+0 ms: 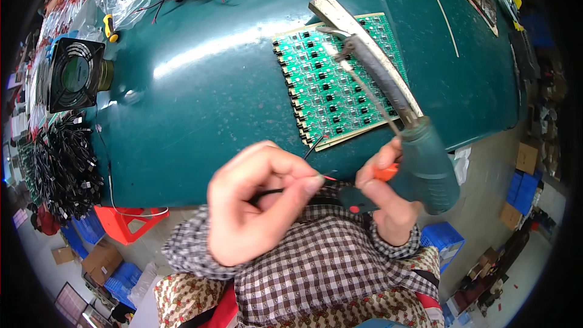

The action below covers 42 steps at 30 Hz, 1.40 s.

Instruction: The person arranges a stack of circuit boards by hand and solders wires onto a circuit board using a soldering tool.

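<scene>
**Wire held short of the board, iron in the other hand**

The left hand (258, 203) is closed narrowly, thumb and forefinger pinching one thin wire (303, 177), black with a red tip that pokes out toward the right. The right hand (385, 197) is wrapped around the handle of a large teal soldering iron (425, 170), with something orange and black also caught in its fingers; what that is cannot be told.

The iron's long axis runs from the right hand up and to the left, its dark barrel lying across the green board (331, 82) and ending near the board's far edge. The board lies on the teal table (200, 97), ahead of both hands and a little to the right. The right hand is nearer to it; the wire tip sits just short of the board's near corner, between the two hands.

Counted: one wire in hand, one iron, one board panel bearing many small black parts in rows. One square fan (76, 76) stands at the table's left end, with one heap of black cables (61, 167) below it.
</scene>
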Motion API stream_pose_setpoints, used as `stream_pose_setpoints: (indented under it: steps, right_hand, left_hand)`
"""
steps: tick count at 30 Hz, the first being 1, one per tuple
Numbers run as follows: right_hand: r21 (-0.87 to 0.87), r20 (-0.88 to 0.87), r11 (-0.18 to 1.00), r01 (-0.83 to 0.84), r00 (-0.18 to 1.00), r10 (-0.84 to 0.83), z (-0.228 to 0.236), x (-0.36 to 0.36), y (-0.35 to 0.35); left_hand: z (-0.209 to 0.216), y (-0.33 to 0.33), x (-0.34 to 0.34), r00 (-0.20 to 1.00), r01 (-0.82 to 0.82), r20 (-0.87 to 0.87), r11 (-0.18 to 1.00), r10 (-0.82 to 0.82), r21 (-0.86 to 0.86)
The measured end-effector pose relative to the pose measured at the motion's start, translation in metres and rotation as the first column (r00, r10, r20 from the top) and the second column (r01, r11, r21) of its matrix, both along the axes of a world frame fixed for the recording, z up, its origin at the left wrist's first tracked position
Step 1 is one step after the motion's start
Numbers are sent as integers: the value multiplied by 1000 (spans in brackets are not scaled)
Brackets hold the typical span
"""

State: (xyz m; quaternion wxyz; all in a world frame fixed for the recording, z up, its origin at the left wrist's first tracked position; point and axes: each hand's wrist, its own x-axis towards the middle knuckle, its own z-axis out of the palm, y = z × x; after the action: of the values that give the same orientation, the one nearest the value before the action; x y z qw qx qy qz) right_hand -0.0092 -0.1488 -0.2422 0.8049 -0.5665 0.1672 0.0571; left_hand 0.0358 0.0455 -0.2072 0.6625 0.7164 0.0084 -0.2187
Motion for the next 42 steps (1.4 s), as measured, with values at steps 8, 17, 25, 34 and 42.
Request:
stream_pose_setpoints:
  steps: [8,17,25,34,42]
  right_hand:
    - [66,221,997,36,974,-50,-3,-1,-43]
    - [2,130,998,67,989,-67,2,-13,-60]
    - [-6,75,999,52,996,-51,5,-12,-63]
    - [-247,115,969,5,993,24,6,-26,-67]
    - [-303,-6,949,-83,996,85,17,-34,-68]
  left_hand:
    - [-27,1,46,989,144,-9,972,-145,188]
    - [-20,9,59,969,195,79,920,-235,341]
    - [-26,7,60,848,346,208,806,-488,480]
    - [-46,-12,46,962,113,197,930,-191,348]
    - [-53,-20,44,985,66,131,938,-116,340]
